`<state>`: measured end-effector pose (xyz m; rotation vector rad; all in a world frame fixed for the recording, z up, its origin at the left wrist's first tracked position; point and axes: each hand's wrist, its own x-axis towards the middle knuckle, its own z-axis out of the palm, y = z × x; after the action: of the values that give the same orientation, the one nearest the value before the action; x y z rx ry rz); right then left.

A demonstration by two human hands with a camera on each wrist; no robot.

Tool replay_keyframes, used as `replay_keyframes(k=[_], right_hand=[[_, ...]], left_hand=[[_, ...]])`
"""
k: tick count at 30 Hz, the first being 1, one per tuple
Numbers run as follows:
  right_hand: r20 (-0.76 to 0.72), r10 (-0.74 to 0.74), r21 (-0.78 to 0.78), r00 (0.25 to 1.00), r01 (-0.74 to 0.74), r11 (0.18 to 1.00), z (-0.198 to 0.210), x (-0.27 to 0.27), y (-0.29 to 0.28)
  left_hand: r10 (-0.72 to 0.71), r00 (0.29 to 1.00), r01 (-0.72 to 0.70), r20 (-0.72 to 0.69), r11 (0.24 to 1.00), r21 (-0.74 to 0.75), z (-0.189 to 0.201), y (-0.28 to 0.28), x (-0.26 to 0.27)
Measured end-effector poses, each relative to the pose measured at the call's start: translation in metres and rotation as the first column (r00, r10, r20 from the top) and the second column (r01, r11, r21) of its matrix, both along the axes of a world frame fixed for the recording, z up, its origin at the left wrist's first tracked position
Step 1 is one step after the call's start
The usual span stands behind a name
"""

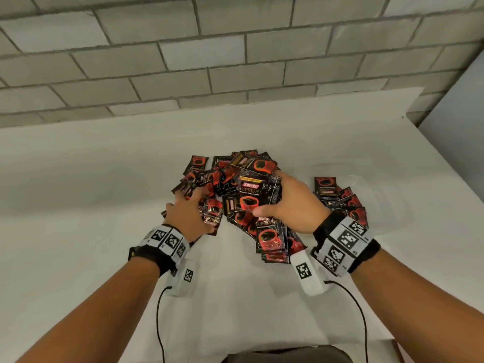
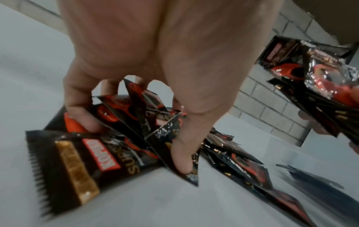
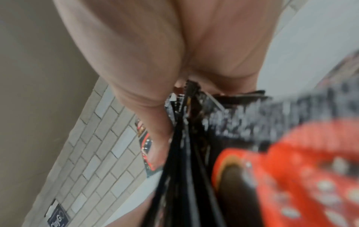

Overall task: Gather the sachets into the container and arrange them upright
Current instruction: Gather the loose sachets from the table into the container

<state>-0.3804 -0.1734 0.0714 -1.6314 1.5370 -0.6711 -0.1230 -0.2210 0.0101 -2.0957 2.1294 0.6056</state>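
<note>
Nearest the person, at the near edge of the pile of sachets [image 1: 230,184], a few packets are lying flat on the white desk [image 1: 78,205]. At the pile's left side the left hand [image 1: 187,213] is curling its fingers [image 2: 81,110] and thumb around several crumpled sachets, pinching them against the desk. At the pile's right side the right hand [image 1: 290,203] is gripping a thick fanned bundle of sachets [image 1: 255,197], thumb in front, fingers behind. To the right of the pile a clear container [image 1: 387,195] is sitting on the desk, holding a few sachets lying flat. Beyond the pile a grey brick wall [image 1: 183,61] is rising.
</note>
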Motion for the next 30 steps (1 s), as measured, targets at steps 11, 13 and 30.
replay_keyframes(k=[11,13,30], right_hand=[[0.226,-0.208,-0.175,0.952,0.250,0.952,0.022,-0.056,-0.017],[0.204,-0.202,-0.149,0.958,0.235,0.961,0.016,-0.055,-0.018],[-0.032,-0.408,-0.164,0.912,0.398,0.903,0.030,-0.134,-0.008]], left_hand=[[0.027,0.999,-0.025,-0.041,0.999,0.037,0.004,-0.002,0.007],[0.014,1.000,-0.013,-0.026,0.999,0.035,0.004,-0.002,0.006],[0.013,0.997,-0.014,-0.079,1.000,-0.010,0.004,-0.006,0.004]])
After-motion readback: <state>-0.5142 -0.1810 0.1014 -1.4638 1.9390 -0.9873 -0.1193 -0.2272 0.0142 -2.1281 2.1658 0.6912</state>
